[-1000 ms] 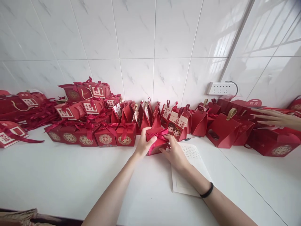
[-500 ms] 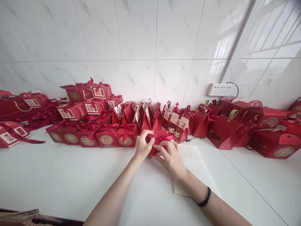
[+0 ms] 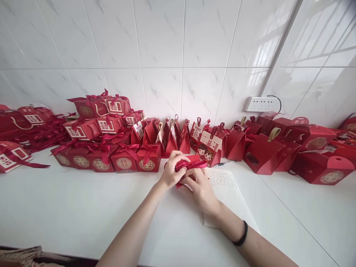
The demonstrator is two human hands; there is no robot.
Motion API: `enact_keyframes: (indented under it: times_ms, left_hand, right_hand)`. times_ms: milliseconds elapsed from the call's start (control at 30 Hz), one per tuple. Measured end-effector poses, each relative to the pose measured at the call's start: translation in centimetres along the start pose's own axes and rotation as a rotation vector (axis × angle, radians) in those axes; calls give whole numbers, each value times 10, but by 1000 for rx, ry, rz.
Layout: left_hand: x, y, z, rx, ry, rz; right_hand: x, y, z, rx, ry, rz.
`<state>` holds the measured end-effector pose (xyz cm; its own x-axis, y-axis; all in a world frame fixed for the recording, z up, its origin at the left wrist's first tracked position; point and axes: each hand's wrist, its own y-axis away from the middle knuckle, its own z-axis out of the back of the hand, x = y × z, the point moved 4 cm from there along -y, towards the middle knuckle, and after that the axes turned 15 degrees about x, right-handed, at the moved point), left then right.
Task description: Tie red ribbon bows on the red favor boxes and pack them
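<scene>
A small red gift box sits in front of me, mostly hidden behind my hands, with a dark red ribbon (image 3: 198, 164) across its top. My left hand (image 3: 171, 173) is closed from the left, thumb and fingers pinching the ribbon near the box's top. From the right, my right hand (image 3: 201, 193) is closed with curled fingertips on the same ribbon, touching my left thumb. A loose ribbon end shows below the fingers. Just behind stands a red box with a cartoon couple on its front (image 3: 209, 148).
Ribboned red boxes (image 3: 124, 163) are stacked at the left, beside a heap of loose ribbon (image 3: 47, 133). Handled boxes (image 3: 264, 152) stand at the right. A handwritten sheet (image 3: 230, 202) lies under my right wrist, a pen (image 3: 221, 164) behind it. A power strip (image 3: 263, 104) is at the wall.
My right fingers have curled in closer to my left thumb. The ribbon has shifted, with an end now below my fingers, and less of the box's front shows.
</scene>
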<state>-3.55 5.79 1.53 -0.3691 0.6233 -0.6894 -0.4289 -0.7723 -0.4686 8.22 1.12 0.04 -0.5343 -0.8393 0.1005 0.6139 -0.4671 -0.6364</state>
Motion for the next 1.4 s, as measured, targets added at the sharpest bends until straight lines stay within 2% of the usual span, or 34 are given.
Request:
enact_keyframes:
  times_ms: [133,400,600,800,1000,1133,1267,1333,1400]
  left_hand:
    - [1,-3,0,2,18,65]
    - [2,-3,-4,26,1,205]
    - [1,-4,-4,26,17,177]
    - [2,-4,-3,36,6,175]
    - [3,-5,-2,22,18,180]
    - [5,-5,-2,7,8,153]
    - [7,-6,-2,16,20,164]
    - [7,-6,-2,28,16,157]
    - [7,-5,-3,43,14,168]
  right_hand:
    - [-1,2,2,-61,-30,48]
    - [2,4,3,-26,-19,110]
    - [8,5,1,36,-60,128]
    - [10,6,3,14,-96,152]
    - [11,6,-4,26,-105,56]
    - [17,4,-6,37,-56,139]
    - [14,1,5,25,-91,197]
    - [0,-1,16,-14,-174,115]
    - [-27,-1,27,-62,-276,-111]
